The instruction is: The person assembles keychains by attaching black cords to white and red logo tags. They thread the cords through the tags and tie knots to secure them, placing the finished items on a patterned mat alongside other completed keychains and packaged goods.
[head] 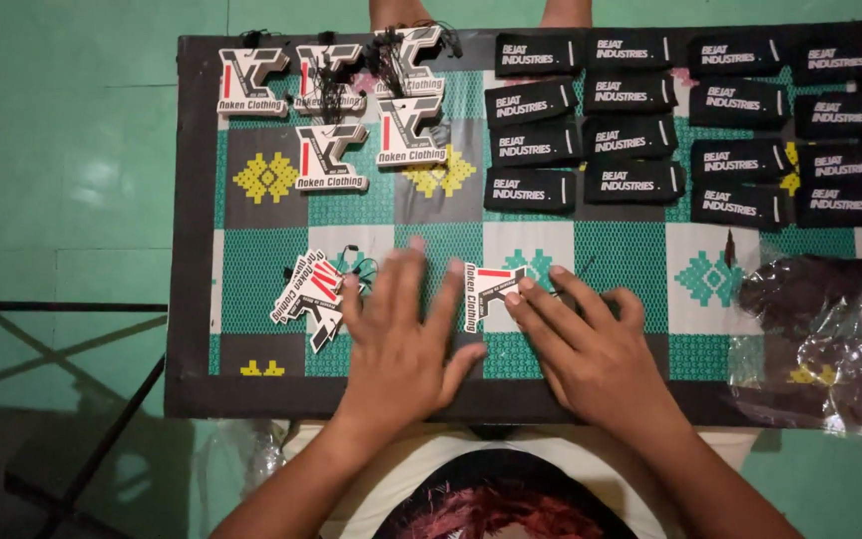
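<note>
Both hands lie spread, palms down, gripping nothing. The right hand (591,349) rests its fingertips on a white cut-out hang tag (487,292) at mid tabletop (192,230); the left hand (396,339) lies flat just beside it. Better to slide the tag by one edge — the cord tangles easily. A loose tag pile (309,294) lies left, black labels (690,125) beyond, a plastic bag (820,334) right

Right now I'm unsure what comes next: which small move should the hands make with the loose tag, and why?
Probably pinch the white tag with the right hand, whose fingertips already touch it. It lies tilted and apart from the tag stacks, while the left hand rests flat beside it.
</note>
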